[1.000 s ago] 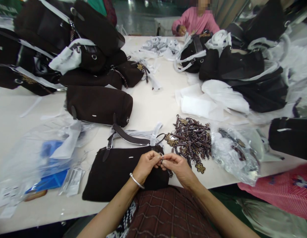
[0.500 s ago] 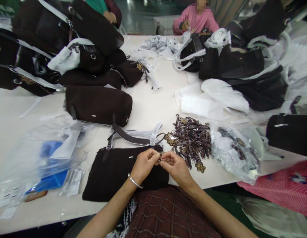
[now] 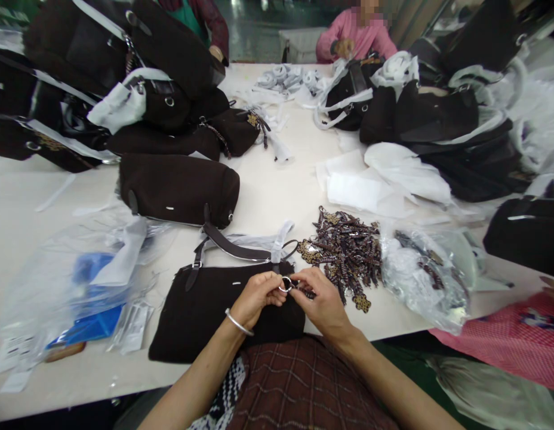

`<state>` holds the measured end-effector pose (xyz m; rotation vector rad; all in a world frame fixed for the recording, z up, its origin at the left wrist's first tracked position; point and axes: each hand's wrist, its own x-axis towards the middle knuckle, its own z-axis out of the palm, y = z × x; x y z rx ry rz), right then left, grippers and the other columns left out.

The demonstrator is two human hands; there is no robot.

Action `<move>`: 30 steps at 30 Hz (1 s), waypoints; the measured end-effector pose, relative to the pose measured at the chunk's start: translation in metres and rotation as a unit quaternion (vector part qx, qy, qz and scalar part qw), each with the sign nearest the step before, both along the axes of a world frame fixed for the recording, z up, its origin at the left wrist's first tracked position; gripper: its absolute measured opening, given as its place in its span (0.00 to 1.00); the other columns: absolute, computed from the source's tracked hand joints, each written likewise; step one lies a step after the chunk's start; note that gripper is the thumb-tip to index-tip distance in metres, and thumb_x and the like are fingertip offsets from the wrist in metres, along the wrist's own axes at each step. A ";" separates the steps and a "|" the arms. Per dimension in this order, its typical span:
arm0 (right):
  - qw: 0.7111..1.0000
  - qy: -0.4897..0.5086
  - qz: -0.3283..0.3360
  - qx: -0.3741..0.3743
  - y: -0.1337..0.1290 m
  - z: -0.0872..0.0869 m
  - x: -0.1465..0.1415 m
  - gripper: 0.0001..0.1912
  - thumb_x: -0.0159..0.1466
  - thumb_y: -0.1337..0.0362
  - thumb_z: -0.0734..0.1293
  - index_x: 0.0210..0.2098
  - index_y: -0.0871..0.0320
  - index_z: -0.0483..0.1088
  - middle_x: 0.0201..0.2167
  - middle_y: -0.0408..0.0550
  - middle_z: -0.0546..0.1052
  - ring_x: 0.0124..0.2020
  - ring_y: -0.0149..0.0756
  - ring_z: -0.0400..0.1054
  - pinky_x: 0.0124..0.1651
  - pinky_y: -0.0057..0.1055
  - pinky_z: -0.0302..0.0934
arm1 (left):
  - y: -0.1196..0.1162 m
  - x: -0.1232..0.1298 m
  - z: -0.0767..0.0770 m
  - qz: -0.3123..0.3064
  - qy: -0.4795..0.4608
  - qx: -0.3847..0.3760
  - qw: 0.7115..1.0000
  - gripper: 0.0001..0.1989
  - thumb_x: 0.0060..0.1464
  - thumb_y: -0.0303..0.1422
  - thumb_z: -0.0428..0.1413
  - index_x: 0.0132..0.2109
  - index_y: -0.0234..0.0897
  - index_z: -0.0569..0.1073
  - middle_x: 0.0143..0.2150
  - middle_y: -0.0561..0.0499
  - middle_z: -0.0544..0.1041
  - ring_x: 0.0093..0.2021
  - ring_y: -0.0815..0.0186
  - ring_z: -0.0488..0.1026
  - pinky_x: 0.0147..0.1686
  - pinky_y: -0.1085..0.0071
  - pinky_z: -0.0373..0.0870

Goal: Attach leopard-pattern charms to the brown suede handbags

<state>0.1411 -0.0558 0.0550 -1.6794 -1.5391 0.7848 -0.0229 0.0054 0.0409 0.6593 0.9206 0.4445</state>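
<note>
A: What has changed over the dark bag (image 3: 205,316)?
B: Above its right end, the metal ring (image 3: 285,291), earlier mostly covered, now shows as a loop.
A: How is it held?
B: Left hand (image 3: 259,294) and right hand (image 3: 320,298) pinch opposite edges, leaving its opening exposed for handwork.

A slim silver bangle (image 3: 239,323) circles the wrist of the left hand (image 3: 258,296), its band smooth, rounded and shiny. Both forearms (image 3: 197,378) are bare. The front of the body wears a reddish-brown garment (image 3: 299,379), crossed by thin pale lines that make a loose grid of large squares, the fabric softly creased. Beside it, at the left, shows black-and-white patterned cloth (image 3: 231,377), its cut mostly hidden
</note>
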 end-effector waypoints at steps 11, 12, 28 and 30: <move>0.996 -0.009 0.053 0.071 0.001 -0.003 -0.001 0.21 0.63 0.73 0.60 0.55 0.52 0.67 0.57 0.49 0.71 0.59 0.37 0.64 0.62 0.39 0.59 | -0.001 0.001 0.000 0.001 -0.053 -0.078 0.996 0.18 0.47 0.43 0.64 0.30 0.32 0.70 0.23 0.52 0.73 0.21 0.74 0.70 0.22 0.79 0.66; 0.995 0.000 0.065 0.070 0.002 -0.003 0.000 0.23 0.63 0.73 0.59 0.56 0.53 0.67 0.60 0.49 0.68 0.61 0.37 0.62 0.64 0.39 0.57 | -0.001 0.000 0.001 -0.002 -0.047 -0.070 0.996 0.18 0.48 0.44 0.63 0.31 0.32 0.70 0.23 0.52 0.73 0.21 0.74 0.69 0.22 0.79 0.66; 0.986 0.114 0.042 -0.111 0.003 0.001 0.001 0.10 0.58 0.63 0.69 0.40 0.55 0.72 0.34 0.44 0.78 0.32 0.33 0.70 0.38 0.30 0.65 | 0.004 -0.007 -0.002 -0.059 0.013 0.008 0.998 0.23 0.49 0.50 0.60 0.28 0.32 0.69 0.19 0.55 0.70 0.17 0.76 0.64 0.17 0.80 0.60; 0.984 0.127 0.041 -0.121 0.003 0.003 0.003 0.10 0.57 0.62 0.70 0.39 0.54 0.73 0.32 0.43 0.78 0.31 0.33 0.70 0.38 0.30 0.65 | 0.004 -0.007 -0.005 -0.058 0.008 -0.002 0.998 0.22 0.49 0.50 0.60 0.28 0.32 0.69 0.19 0.55 0.70 0.16 0.76 0.64 0.17 0.81 0.60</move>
